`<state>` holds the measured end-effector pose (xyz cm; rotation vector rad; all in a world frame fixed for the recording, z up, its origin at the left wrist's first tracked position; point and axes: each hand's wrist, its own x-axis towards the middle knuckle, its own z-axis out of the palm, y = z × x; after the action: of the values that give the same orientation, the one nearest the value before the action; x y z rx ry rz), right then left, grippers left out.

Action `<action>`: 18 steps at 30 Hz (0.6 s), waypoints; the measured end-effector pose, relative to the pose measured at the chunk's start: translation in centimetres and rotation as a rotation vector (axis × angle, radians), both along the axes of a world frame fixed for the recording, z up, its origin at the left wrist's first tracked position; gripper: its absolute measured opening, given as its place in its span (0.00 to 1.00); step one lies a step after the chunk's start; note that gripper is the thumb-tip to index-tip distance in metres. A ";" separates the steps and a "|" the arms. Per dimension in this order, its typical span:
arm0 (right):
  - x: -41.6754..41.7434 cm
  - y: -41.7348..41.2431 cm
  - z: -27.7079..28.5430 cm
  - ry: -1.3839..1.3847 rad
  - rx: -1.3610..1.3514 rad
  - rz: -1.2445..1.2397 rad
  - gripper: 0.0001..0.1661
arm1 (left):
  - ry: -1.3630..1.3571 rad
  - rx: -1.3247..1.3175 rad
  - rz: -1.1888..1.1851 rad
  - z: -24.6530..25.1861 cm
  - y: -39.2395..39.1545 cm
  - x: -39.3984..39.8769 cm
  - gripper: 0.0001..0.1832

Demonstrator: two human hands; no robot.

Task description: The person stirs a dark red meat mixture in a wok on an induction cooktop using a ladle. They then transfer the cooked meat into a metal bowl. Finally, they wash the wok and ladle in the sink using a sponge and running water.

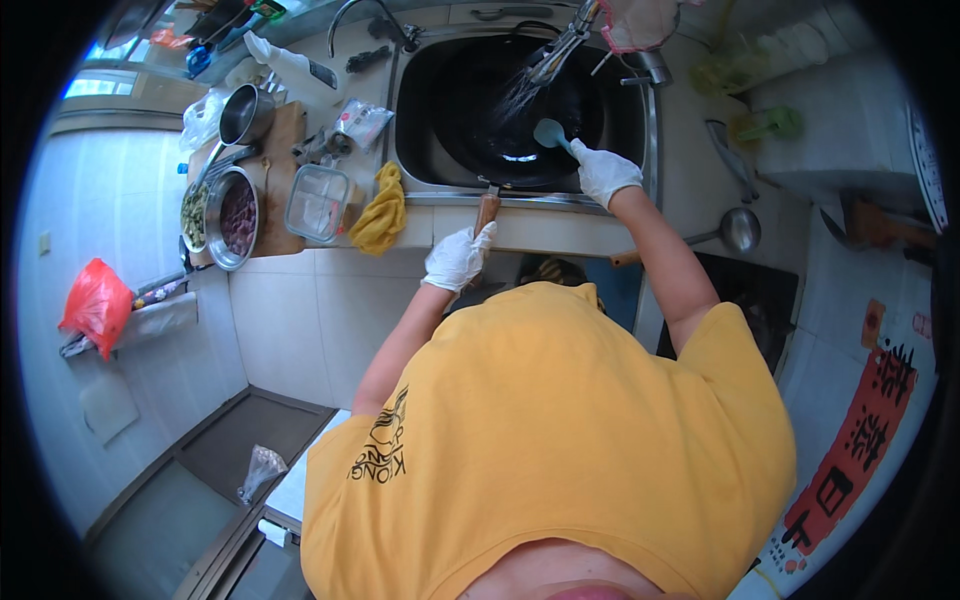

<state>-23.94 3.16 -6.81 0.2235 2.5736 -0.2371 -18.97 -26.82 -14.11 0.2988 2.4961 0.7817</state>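
Observation:
A black wok (472, 127) sits in the steel sink (421, 169), its wooden handle (487, 210) pointing towards me over the front rim. My left hand (456, 259), in a white disposable glove, is closed around that handle. In my right hand (609, 175), gloved the same way, is a pale blue utensil (551, 133) with a rounded head, perhaps a spatula or brush. Its head is over the inside of the wok. Water streams into the wok from the faucet (562, 49) above. A little water glints at the wok's bottom.
Left of the sink are a yellow cloth (381, 214), a glass container (318, 202), a wooden cutting board (286, 154), a saucepan (247, 116) and a steel bowl of dark reddish pieces (238, 217). On the right lie a ladle (739, 230) and a knife (731, 157).

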 end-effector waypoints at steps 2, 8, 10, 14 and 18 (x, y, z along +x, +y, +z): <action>0.1 0.2 -0.2 0.029 -0.008 -0.012 0.27 | 0.542 -0.217 -0.229 3.5 0.3 -1.6 0.17; 0.1 0.3 -0.7 0.045 -0.027 -0.052 0.25 | -0.529 1.301 0.068 25.8 3.6 -2.3 0.09; 0.0 1.0 -1.9 0.036 -0.037 -0.108 0.25 | -0.754 1.354 -0.082 30.4 4.9 -0.3 0.09; 0.7 0.4 -0.7 0.093 -0.049 -0.061 0.24 | -0.710 1.065 -0.437 35.3 7.3 1.1 0.10; -0.1 3.7 -7.7 0.037 -0.216 -0.190 0.24 | -0.487 0.812 -0.636 37.3 8.7 1.2 0.10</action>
<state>-24.07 6.86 -14.53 0.3856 2.5393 -0.5905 -17.79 -18.08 23.23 0.9793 1.4003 1.3353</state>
